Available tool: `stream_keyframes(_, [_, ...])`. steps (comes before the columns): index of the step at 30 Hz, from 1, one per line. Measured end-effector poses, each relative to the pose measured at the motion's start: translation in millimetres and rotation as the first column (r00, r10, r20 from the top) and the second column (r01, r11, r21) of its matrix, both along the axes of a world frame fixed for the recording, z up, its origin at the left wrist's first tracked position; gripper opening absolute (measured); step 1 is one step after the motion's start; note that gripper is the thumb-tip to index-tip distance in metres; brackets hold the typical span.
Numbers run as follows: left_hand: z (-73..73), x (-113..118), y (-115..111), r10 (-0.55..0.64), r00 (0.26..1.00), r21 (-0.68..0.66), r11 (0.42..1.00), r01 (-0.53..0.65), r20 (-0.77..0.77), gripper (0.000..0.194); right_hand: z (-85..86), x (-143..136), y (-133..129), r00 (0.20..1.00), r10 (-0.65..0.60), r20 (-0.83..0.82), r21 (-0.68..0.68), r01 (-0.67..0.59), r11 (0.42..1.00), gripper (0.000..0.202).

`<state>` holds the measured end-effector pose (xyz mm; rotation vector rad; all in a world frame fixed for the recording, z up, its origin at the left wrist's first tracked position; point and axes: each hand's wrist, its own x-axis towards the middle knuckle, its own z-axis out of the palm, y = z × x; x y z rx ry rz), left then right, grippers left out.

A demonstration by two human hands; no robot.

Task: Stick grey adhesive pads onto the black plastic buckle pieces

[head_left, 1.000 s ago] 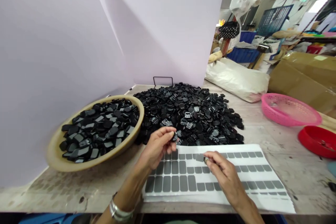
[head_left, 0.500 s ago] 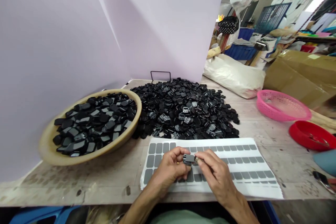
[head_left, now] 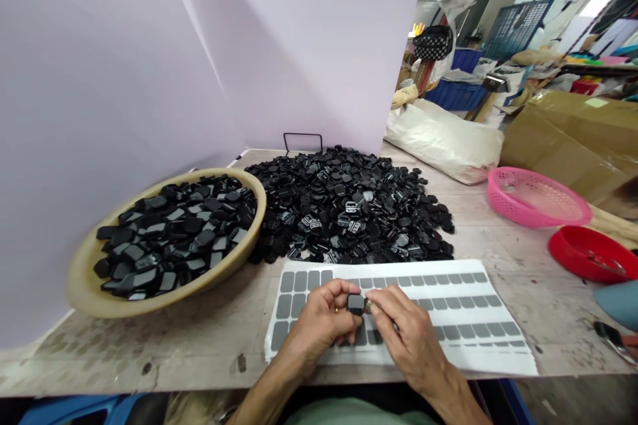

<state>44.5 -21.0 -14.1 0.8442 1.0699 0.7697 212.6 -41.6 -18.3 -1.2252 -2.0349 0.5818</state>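
Between the fingertips and thumb of my left hand [head_left: 326, 315] is a small black plastic piece [head_left: 355, 311]. A grey rectangular sticker [head_left: 355, 301] covers its upper face. My right hand [head_left: 406, 322] is closed in a pinch on a small metallic tool [head_left: 368, 305], whose tip is at the piece's right edge. Most of that tool is hidden by the fingers, so its kind is unclear. Beneath both hands lies a white sheet [head_left: 399, 360] with rows of grey stickers and some bare patches.
A large heap of black plastic pieces [head_left: 343, 206] lies behind the sheet. On the left stands a cream basin [head_left: 80, 285] full of black pieces with grey faces. To the right are a pink basket [head_left: 538, 206], a red dish [head_left: 573, 265] and a cardboard box [head_left: 563, 139].
The grey sticker was offset to the right over the black piece; now it lies squarely on the piece's face. My right hand has shifted slightly left.
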Motion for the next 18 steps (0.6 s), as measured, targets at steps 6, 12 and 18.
stream_keyframes(6, [-0.7, 1.8, -0.9, 0.018, 1.0, 0.005, 1.0, -0.019, 0.011, 0.037, -2.9, -0.3, 0.2, 0.999, -0.013, 0.044, 0.027, 0.012, 1.0, 0.026])
stream_keyframes(12, [-2.8, 2.3, -2.0, 0.027, 0.999, 0.0, 1.0, -0.027, 0.024, 0.037, -4.9, -3.5, -2.1, 0.995, -0.04, 0.089, 0.061, 0.034, 0.998, 0.025])
stream_keyframes(18, [-6.8, 2.9, -4.4, 0.065, 0.997, -0.007, 0.998, -0.064, 0.049, 0.036, -7.4, -6.5, -4.2, 0.987, -0.074, 0.144, 0.107, 0.059, 0.993, 0.025])
